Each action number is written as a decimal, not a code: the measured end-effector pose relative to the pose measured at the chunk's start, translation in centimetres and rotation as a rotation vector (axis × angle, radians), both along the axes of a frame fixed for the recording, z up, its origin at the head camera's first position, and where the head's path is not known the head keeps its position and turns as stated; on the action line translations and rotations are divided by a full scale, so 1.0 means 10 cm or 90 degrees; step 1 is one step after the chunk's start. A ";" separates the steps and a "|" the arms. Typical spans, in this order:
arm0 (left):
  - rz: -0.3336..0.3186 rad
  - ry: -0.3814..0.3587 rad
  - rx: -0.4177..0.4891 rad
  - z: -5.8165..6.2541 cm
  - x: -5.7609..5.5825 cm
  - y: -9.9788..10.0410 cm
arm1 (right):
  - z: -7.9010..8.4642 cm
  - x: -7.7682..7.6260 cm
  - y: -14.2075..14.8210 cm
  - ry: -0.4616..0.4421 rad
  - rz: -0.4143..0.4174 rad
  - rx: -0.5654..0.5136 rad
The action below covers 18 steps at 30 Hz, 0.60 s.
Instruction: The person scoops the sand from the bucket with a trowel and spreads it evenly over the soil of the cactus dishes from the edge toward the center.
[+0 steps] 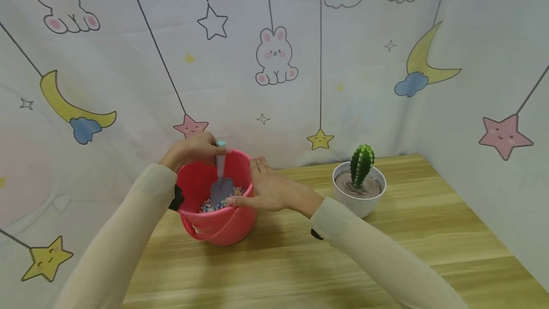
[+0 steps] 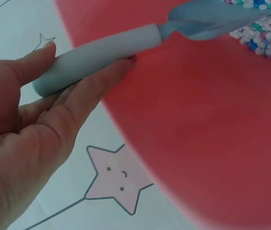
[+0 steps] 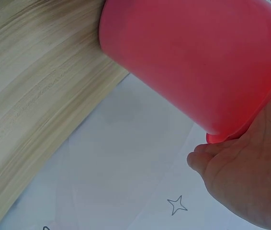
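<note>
pinching the pale handle of a small trowel [image 1: 221, 190] between thumb and fingers, the left hand [image 1: 195, 149] is at the far left of a red bucket [image 1: 236, 227]; the trowel slants down inside, its grey blade against multicoloured beads [image 1: 208, 208]. the right hand [image 1: 272, 189] rests, fingers straight, on the bucket's right rim. the bucket stands on a wooden table [image 1: 300, 263], left of a potted cactus [image 1: 362, 166].
</note>
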<state>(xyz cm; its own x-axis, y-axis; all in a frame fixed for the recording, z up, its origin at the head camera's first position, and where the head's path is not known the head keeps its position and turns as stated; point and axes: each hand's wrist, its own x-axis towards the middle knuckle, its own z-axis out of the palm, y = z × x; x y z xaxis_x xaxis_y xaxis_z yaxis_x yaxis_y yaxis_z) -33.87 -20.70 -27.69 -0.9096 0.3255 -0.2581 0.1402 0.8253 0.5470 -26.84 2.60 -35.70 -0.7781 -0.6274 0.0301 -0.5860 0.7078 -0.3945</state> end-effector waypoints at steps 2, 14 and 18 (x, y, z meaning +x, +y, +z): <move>0.003 -0.003 0.005 -0.01 0.00 0.02 | -0.01 -0.01 0.00 0.003 0.002 -0.004; 0.028 -0.021 0.013 -0.08 0.02 0.09 | 0.02 0.01 0.01 -0.004 0.003 -0.006; 0.038 -0.025 0.018 -0.08 0.03 0.10 | 0.03 0.02 0.00 -0.006 0.005 -0.005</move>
